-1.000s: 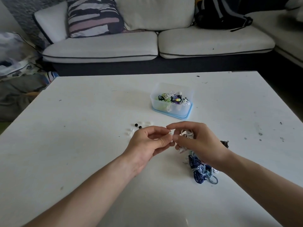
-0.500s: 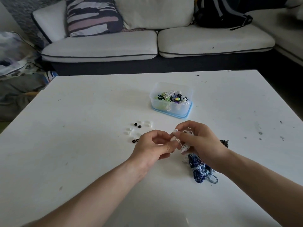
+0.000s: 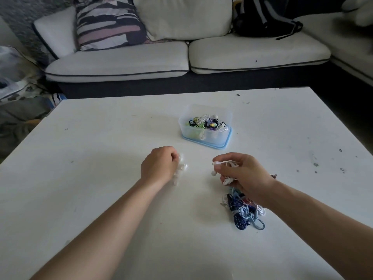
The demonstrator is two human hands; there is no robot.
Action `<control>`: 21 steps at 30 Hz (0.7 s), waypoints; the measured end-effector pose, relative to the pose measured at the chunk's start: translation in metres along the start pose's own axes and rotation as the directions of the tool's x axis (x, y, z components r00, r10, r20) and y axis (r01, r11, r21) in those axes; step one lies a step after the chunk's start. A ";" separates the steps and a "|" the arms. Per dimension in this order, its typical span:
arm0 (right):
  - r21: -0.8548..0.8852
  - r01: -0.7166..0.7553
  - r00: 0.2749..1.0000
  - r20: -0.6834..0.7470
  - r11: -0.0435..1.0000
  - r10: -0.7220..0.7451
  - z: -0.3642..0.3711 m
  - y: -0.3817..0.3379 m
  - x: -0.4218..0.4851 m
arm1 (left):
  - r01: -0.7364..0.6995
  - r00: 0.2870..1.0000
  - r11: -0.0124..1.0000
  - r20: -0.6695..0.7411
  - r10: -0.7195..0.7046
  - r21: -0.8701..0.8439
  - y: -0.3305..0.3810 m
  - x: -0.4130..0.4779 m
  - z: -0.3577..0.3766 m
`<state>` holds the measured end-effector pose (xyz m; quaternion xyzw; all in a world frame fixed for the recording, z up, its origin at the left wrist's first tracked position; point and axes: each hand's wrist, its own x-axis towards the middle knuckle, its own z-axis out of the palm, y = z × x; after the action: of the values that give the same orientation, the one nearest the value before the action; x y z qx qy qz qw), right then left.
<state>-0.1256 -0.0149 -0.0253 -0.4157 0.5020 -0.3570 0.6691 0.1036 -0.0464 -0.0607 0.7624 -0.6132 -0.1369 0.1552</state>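
Fingers (image 3: 223, 158) of the right hand (image 3: 245, 175) curl round a tangled white earphone cord (image 3: 229, 164), thumb and forefinger pinching one end, just above the white table (image 3: 101, 148). The left hand (image 3: 158, 165), well apart, curls over small blurred white rubber tips (image 3: 182, 167); whether it grips them I cannot tell.

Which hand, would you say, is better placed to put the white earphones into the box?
Right: the right hand grips the white earphones, the box lying just ahead; the left hand is at small white pieces.
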 end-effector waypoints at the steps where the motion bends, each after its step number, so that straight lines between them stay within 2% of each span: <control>1: -0.001 -0.011 1.000 -0.008 1.000 0.011 0.000 0.001 0.000 | 0.015 1.000 1.000 0.000 -0.015 0.008 0.004 0.005 0.003; 5: 0.015 -0.042 0.999 -0.032 0.999 0.042 0.000 0.002 0.004 | 0.071 0.997 0.997 -0.019 -0.071 0.032 0.013 0.019 0.010; 9: 0.038 -0.057 0.997 -0.049 0.998 0.059 -0.003 0.000 0.005 | 0.097 0.995 0.993 0.020 -0.099 0.069 0.013 0.026 0.019; 15: 0.024 -0.070 0.995 -0.065 0.997 0.071 -0.004 -0.001 0.005 | 0.103 0.992 0.994 0.064 -0.105 0.031 0.019 0.022 0.021; 17: 0.034 -0.067 0.996 -0.056 0.997 0.068 -0.004 -0.001 0.004 | 0.120 0.991 0.992 0.055 -0.118 -0.029 0.021 0.018 0.015; 21: 0.027 -0.033 0.999 -0.018 0.999 0.034 0.000 -0.004 0.000 | 0.085 0.995 0.949 0.077 -0.065 -0.305 0.029 0.000 -0.011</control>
<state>-0.1260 -0.0168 -0.0221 -0.3948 0.5102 -0.3563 0.6759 0.0822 -0.0513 -0.0391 0.7466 -0.5598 -0.2618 0.2464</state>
